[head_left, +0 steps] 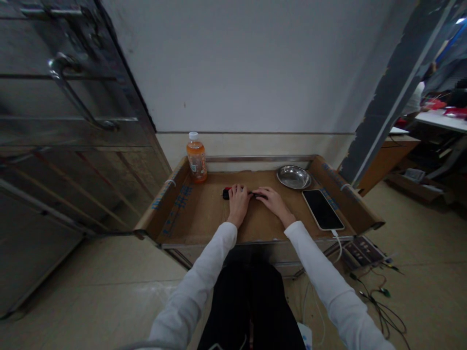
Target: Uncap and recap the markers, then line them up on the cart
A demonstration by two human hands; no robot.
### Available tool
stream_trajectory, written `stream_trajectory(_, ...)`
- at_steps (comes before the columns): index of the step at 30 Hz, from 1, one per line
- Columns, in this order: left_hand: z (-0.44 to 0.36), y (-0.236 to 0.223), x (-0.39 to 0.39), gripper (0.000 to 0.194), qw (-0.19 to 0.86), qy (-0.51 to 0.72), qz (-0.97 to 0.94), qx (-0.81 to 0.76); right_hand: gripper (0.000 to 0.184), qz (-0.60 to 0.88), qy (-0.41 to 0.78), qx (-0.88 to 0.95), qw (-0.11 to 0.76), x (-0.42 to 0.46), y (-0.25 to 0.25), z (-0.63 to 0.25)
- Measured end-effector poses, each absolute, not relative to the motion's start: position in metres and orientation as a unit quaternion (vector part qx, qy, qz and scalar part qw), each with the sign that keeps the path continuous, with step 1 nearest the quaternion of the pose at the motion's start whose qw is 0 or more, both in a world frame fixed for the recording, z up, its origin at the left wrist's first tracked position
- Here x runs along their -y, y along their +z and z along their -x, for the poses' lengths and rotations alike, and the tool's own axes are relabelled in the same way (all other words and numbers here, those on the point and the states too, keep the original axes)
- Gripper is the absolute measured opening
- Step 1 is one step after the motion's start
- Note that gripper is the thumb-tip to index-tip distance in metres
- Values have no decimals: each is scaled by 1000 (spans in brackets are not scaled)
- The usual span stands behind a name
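Observation:
A slim black-and-red tool (226, 194) lies crosswise on the cardboard-lined cart top; its exact kind is mostly covered by my fingers. My left hand (238, 198) is closed over its thicker, handle-like end, where black and a bit of red stick out to the left. To the right, my right hand (271, 200) is closed on the thin dark part, with the fingers pointing left toward my other hand. Only a small gap separates the two hands, and the dark thin part shows in it.
An orange drink bottle (197, 160) stands at the tray's back left corner. A round metal dish (294, 177) sits back right, with a phone (323, 209) on a white cable in front of it. Raised cardboard sides (160, 201) edge the cart. Cables (383, 311) lie on the floor at right.

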State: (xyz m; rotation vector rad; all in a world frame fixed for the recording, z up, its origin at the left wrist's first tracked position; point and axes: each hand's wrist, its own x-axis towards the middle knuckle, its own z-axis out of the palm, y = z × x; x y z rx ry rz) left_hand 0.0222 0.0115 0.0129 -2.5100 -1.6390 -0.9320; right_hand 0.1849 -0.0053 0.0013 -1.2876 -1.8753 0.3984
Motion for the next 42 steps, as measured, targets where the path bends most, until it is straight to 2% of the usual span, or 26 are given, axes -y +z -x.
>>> stream_trajectory(5, -20, 12, -7, 19, 15, -301, 788, 537, 34, 502, 87, 774, 375, 9, 1, -191)
stream_trajectory(10, -23, 17, 0, 17, 1, -272, 845, 460, 24, 562, 16, 752, 343, 13, 0, -197)
stream_trajectory(15, -30, 19, 1, 15, 2, -244, 869, 431, 18, 579, 4, 752, 315, 11, -4, -198)
stream_trajectory(21, -32, 17, -2, 15, -19, -270, 854, 444, 18, 574, 5, 764, 296, 9, -4, -200)
stream_trajectory(33, -27, 17, -2, 20, 8, -284, 818, 500, 23, 590, -24, 733, 338, 9, -5, -206)
stream_trajectory(42, 29, 20, 9, 21, 20, -325, 722, 611, 22, 600, 12, 720, 349, 9, -3, -205)
